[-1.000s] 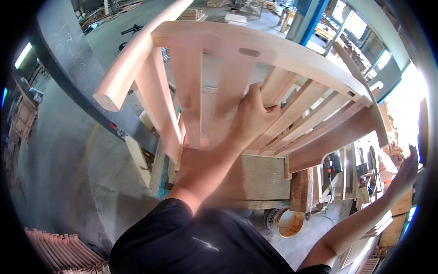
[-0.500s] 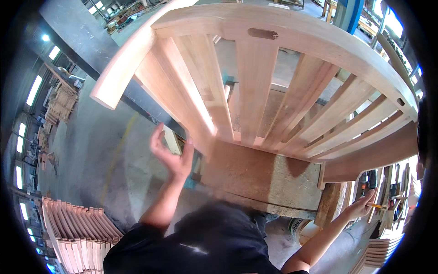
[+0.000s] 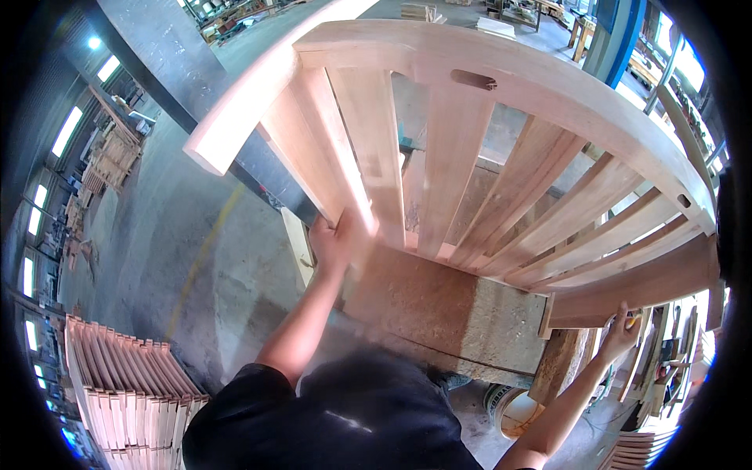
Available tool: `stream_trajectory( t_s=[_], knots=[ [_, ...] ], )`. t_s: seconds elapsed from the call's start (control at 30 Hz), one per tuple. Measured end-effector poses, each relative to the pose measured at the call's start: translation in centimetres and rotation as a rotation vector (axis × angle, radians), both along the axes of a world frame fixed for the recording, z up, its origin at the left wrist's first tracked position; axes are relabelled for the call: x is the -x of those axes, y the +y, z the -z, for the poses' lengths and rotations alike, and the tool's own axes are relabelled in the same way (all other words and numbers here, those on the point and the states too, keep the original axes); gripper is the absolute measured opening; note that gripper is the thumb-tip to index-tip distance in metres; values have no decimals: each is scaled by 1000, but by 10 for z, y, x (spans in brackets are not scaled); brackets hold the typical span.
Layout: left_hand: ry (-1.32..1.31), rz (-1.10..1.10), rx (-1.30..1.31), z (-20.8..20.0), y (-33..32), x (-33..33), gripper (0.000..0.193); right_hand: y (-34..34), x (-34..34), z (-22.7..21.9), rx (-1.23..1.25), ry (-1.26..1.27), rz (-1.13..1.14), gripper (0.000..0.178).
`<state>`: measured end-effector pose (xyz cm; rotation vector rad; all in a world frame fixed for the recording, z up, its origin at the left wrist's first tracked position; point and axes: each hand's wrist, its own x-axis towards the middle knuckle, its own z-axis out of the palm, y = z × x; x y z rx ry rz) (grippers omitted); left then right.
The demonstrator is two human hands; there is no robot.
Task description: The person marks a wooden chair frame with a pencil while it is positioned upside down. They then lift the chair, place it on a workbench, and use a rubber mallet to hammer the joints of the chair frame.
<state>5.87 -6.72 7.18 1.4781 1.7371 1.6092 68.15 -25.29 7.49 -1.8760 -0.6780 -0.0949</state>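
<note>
A slatted wooden frame point(image 3: 458, 133), pale and with a curved top rail, stands on a worn workbench point(image 3: 423, 301) in front of me. My left hand point(image 3: 333, 239) is closed on the frame's lower left corner, where the outermost slat ends; part of its fingers is hidden behind the wood. At the lower right, my right hand point(image 3: 620, 335) touches the underside of the frame's curved lower rail point(image 3: 650, 298) with its fingertips. A yellow pencil point(image 3: 633, 321) shows in that hand, mostly covered by the fingers.
Curved wooden parts point(image 3: 133, 376) are stacked at the lower left, and more point(image 3: 642, 450) at the lower right. Below the workbench stands a bucket point(image 3: 517, 411). A grey steel beam point(image 3: 168, 63) rises behind the frame's left end, a blue post point(image 3: 627, 39) behind its right.
My left hand has moved from open beside the frame to a hold on its lower left corner. My right hand has risen to the lower rail, pencil still in it.
</note>
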Motion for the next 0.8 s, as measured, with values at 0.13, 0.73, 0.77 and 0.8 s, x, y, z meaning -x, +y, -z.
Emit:
stream_trajectory(
  t_s=[0.13,0.73,0.77,0.8],
  knots=[
    [211,-118,-169,10,7,1,38,17,-8,10,64,-216,-34,32],
    [403,58,57,16,54,31,49,39,-13,-3,398,-104,-72,45],
    [397,49,157,14,51,34,50,45,3,-21,532,-143,-22,47],
    [369,29,134,16,51,37,50,52,15,-31,556,-155,-24,50]
  ],
)
